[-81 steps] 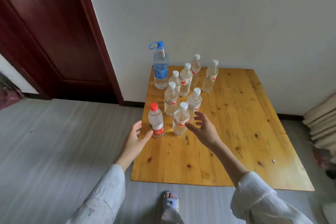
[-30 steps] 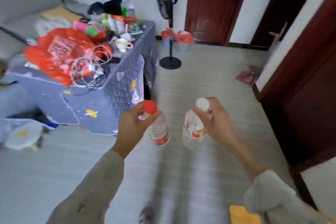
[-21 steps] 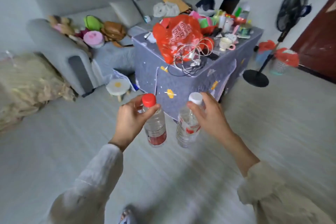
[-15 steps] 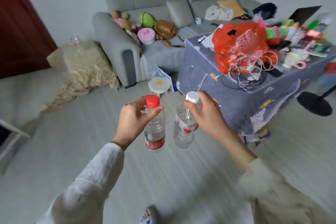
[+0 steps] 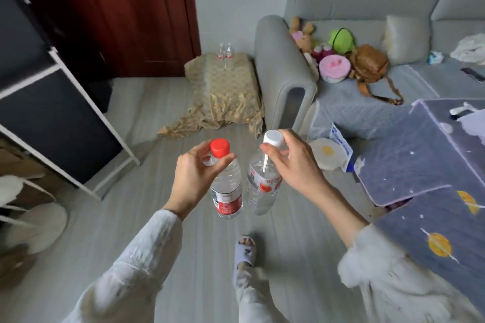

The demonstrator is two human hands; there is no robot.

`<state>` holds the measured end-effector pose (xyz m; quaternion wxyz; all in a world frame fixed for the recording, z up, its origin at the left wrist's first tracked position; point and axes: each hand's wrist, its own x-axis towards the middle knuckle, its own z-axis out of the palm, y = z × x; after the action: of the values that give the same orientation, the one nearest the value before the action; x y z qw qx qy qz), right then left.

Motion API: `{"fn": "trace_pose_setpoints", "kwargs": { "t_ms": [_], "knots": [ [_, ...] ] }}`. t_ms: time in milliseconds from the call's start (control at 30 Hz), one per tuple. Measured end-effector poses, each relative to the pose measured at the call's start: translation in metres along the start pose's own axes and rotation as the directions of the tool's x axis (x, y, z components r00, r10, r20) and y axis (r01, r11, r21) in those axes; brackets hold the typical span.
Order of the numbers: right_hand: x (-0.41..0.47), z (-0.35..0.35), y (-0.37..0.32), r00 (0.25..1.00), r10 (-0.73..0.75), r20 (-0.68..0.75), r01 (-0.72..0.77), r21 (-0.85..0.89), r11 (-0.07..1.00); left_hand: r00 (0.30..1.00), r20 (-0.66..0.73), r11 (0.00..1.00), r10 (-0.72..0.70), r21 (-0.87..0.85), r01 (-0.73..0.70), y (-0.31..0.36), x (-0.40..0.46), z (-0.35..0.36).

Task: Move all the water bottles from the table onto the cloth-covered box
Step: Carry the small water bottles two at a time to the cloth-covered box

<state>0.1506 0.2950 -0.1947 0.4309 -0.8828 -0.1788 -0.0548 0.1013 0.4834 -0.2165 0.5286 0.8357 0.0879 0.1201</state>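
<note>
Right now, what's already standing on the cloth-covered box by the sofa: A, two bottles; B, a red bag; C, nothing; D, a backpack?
A: two small bottles stand together at the back of the cloth-covered box, while the left hand and right hand each hold another bottle by the neck.

view swung left: cloth-covered box (image 5: 225, 86) w/ two bottles (image 5: 226, 53) now ahead, nearer.
</note>
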Motion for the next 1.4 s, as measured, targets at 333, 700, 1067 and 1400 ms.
{"fn": "trace_pose_setpoints", "kwargs": {
  "t_ms": [333,700,1067,1400],
  "knots": [
    [0.265,0.069,0.037,0.994,-0.082,0.072,0.08,0.026,0.996,0.987,-0.141,0.995,-0.081,0.041,0.087,-0.042,0.242,-0.028],
    [0.517,0.131,0.104,0.988,-0.026,0.151,0.024,0.019,1.0,0.983,-0.142,0.988,-0.117,0.079,0.129,-0.101,0.5,-0.024],
    [0.765,0.2,0.191,0.984,0.076,0.162,-0.064,-0.079,0.995,0.965,-0.087,0.947,-0.246,0.189,0.259,-0.168,0.775,0.01],
    [0.959,0.27,0.344,0.936,0.233,0.262,-0.192,-0.175,0.966,0.913,-0.062,0.848,-0.402,0.352,0.397,-0.264,0.968,0.098]
  ]
}}
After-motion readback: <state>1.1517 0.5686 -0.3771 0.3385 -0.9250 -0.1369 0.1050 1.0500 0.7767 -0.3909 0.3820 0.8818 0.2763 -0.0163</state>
